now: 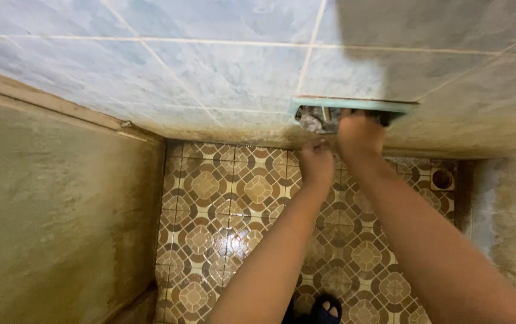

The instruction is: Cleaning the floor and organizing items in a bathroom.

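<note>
Item: wall recess w/ pale green frame [354,104], set low in blue tiled wall [210,66]; long axis horizontal, straight ahead of both hands. Right hand [360,135] nearer, fingers inside the opening; grip can't tell. Left hand [316,165] fisted just below-left; contents can't tell. Patterned floor tiles [222,210] beneath.

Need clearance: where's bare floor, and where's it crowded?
Bare: patterned floor between the stained left wall and the forearms. Also far right, short of the drain. Crowded: wall niche, where right hand reaches in and left hand is just below.
</note>
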